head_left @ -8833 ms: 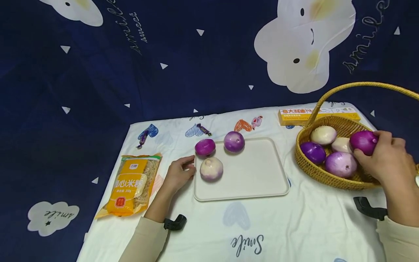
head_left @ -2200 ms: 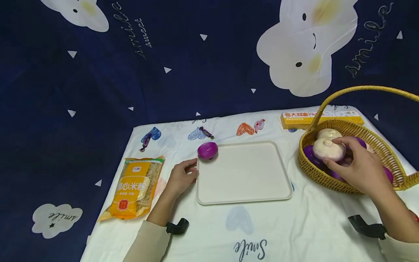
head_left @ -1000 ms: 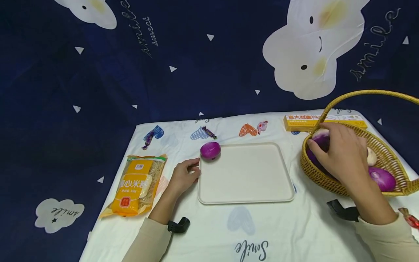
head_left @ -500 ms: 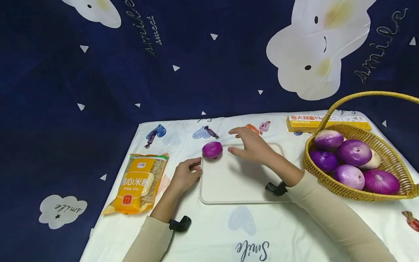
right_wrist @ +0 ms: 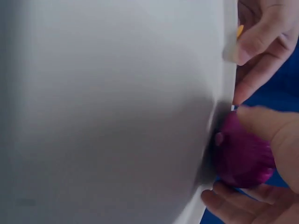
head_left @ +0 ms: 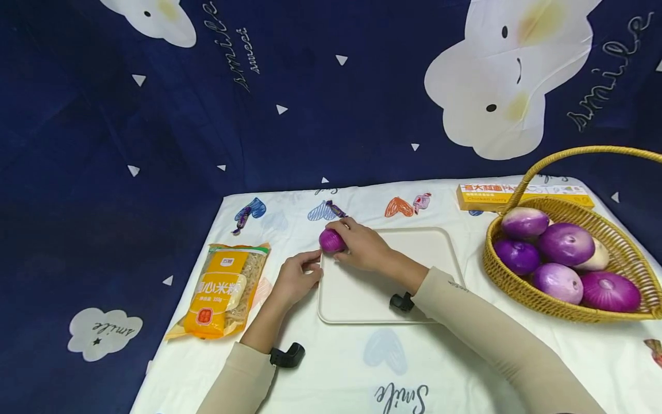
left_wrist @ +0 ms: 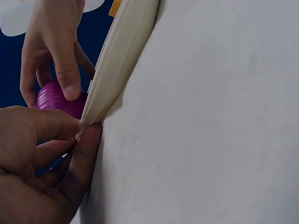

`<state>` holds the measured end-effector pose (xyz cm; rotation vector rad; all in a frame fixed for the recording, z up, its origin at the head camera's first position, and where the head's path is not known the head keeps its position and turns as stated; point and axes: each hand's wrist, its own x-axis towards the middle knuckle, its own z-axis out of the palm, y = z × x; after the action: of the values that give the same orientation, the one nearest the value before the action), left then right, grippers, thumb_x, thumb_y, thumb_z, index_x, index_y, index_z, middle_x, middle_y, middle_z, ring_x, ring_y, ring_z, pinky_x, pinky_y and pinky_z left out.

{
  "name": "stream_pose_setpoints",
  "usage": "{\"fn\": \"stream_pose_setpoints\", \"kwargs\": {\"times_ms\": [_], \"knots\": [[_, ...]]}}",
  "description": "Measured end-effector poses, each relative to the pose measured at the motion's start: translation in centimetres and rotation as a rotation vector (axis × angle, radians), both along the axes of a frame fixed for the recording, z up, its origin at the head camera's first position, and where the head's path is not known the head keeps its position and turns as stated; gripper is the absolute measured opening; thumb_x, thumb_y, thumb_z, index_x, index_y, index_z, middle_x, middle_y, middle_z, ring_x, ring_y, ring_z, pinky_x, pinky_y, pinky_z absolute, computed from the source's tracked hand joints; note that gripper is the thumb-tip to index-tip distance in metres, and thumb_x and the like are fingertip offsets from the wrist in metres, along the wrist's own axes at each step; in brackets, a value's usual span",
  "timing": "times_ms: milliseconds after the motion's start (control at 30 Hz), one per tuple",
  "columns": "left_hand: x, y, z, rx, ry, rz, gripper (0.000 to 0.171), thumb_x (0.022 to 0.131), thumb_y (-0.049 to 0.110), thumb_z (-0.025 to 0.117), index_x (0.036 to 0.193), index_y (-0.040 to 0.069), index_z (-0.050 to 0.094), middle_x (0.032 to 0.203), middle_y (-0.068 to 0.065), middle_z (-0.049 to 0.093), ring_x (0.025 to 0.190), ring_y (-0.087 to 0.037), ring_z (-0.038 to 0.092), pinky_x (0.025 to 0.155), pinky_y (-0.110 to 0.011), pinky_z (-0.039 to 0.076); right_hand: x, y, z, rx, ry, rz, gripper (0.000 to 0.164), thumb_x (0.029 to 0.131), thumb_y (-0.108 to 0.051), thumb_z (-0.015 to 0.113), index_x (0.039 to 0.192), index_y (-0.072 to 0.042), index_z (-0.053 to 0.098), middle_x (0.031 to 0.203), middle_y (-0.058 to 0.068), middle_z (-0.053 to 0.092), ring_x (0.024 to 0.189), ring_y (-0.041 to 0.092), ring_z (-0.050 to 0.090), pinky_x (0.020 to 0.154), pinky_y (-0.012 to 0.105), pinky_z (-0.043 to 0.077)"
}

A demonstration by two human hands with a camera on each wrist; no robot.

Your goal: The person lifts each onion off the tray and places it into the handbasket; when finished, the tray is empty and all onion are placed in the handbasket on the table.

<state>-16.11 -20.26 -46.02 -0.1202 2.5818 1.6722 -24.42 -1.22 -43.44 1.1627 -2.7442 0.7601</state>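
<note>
A purple onion point(head_left: 330, 241) sits at the far left corner of the pale rectangular tray point(head_left: 377, 316). My right hand point(head_left: 364, 248) reaches across the tray and grips this onion; in the right wrist view the thumb lies on one side of the onion point(right_wrist: 243, 156) and the fingers on the other. At the tray's left edge, my left hand point(head_left: 296, 282) pinches the rim between thumb and fingers, as the left wrist view shows beside the tray wall point(left_wrist: 117, 60). On the right, a wicker basket point(head_left: 538, 307) with a tall handle holds several purple and whitish onions.
An orange food bag point(head_left: 217, 293) lies left of my left hand. Behind the basket is a yellow and white pasta box point(head_left: 478, 201). Wrapped candies, one dark point(head_left: 335, 208), one pink point(head_left: 421, 203) and one red point(head_left: 654, 351), lie on the patterned white cloth point(head_left: 351, 379).
Two whitish-purple onions have left the tray, and the basket is fuller. My right hand has moved from the basket leftward over the tray onto the purple onion. My left hand stays at the rim.
</note>
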Motion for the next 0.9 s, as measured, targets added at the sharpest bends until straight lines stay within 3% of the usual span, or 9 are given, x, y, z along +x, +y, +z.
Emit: {"fn": "stream_pose_setpoints", "kwargs": {"times_ms": [133,400,600,900], "knots": [[0.0,0.2,0.1,-0.002,0.003,0.008,0.044,0.086,0.001,0.064,0.129,0.006,0.059,0.117,-0.009,0.064,0.086,-0.017,0.063,0.061,-0.028,0.06,-0.1,0.2,-0.3,-0.022,0.002,-0.024,0.062,0.078,-0.026,0.077,0.134,-0.026,0.049,0.122,0.008,0.053,0.098,0.024,0.059,0.082,0.041,0.052],[0.1,0.2,0.0,-0.01,-0.001,0.012,0.043,0.086,0.002,0.064,0.129,0.006,0.059,0.118,-0.008,0.064,0.083,-0.016,0.064,0.061,-0.027,0.06,0.2,0.4,-1.0,-0.121,-0.088,-0.04,0.063,0.079,-0.038,0.076,0.133,-0.023,0.049,0.125,0.007,0.051,0.102,0.021,0.059,0.088,0.037,0.052],[0.1,0.4,-0.1,-0.02,0.013,0.013,0.043,0.085,0.0,0.065,0.127,0.005,0.06,0.114,-0.008,0.065,0.084,-0.017,0.064,0.06,-0.028,0.06,0.9,0.6,-1.0,-0.126,-0.136,-0.051,0.056,0.082,-0.04,0.073,0.129,-0.023,0.049,0.126,0.005,0.05,0.104,0.02,0.057,0.089,0.033,0.052],[0.1,0.3,-0.1,0.004,0.016,0.034,0.043,0.084,-0.002,0.063,0.127,0.002,0.06,0.11,-0.01,0.066,0.084,-0.017,0.064,0.06,-0.028,0.06,1.7,4.0,1.2,-0.267,-0.124,-0.108,0.063,0.069,-0.024,0.081,0.125,-0.018,0.052,0.122,0.001,0.052,0.107,0.015,0.054,0.092,0.033,0.05]]}}
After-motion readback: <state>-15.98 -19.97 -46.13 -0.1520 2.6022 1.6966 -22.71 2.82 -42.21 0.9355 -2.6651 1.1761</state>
